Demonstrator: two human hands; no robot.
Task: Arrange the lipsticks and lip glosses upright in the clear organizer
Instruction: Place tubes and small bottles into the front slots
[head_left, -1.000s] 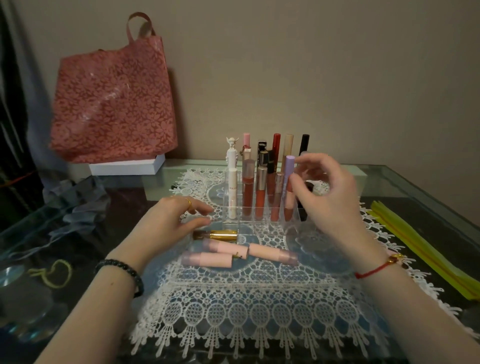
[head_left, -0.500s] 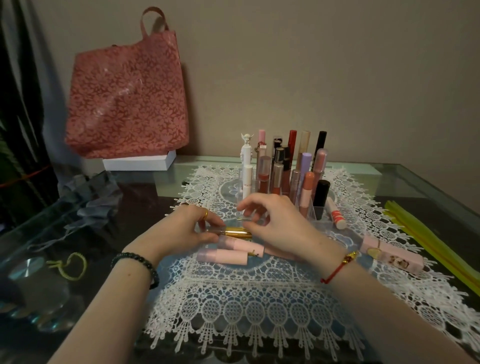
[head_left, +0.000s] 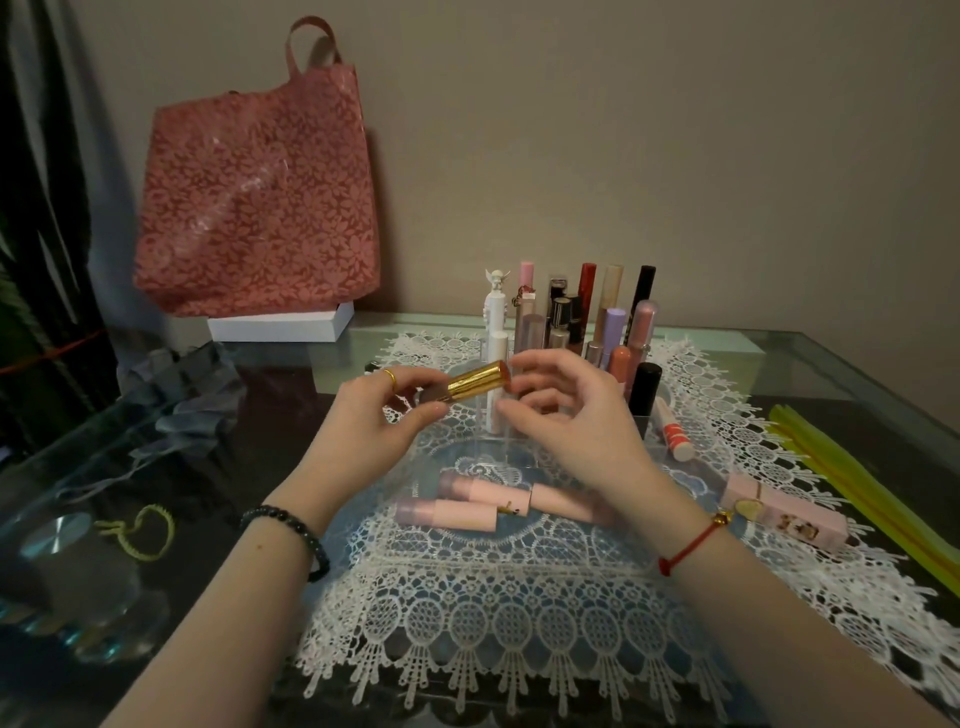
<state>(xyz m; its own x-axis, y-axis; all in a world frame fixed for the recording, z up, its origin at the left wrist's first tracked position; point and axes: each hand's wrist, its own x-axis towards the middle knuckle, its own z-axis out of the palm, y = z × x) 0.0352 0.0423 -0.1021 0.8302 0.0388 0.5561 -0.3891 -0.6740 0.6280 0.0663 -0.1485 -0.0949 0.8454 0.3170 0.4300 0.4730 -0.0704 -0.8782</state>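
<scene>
While the left hand (head_left: 374, 431) pinches a gold lipstick (head_left: 475, 382) between thumb and fingers, holding it above the table with its far end tilted toward 2 o'clock, the right hand (head_left: 576, 421) hovers just beside that end. Its fingers are loosely curved and spread and grasp nothing. Whether a fingertip touches the tube cannot be told. Both hands are in front of the clear organizer (head_left: 644, 423), which stands at 12 o'clock on a white lace mat (head_left: 519, 623) spread over a glass table (head_left: 805, 374). Many lipsticks and lip glosses (head_left: 587, 291) stand upright in its back rows, in white, pink, red, beige, lilac and black. At 6 o'clock from the organizer, 3 pale pink lipsticks (head_left: 485, 492) lie flat on their sides, close together. At 3 o'clock a white tube with a red band (head_left: 675, 434) lies just beside the organizer's wall. Toward 4 o'clock a pink box (head_left: 784, 514) lies on the mat, with yellow strips (head_left: 857, 483) beyond it. At 10 o'clock a red patterned bag (head_left: 254, 192) stands on a white box (head_left: 280, 326) against the wall. A black bead bracelet (head_left: 291, 535) circles the left wrist and a red cord (head_left: 691, 545) the right.
</scene>
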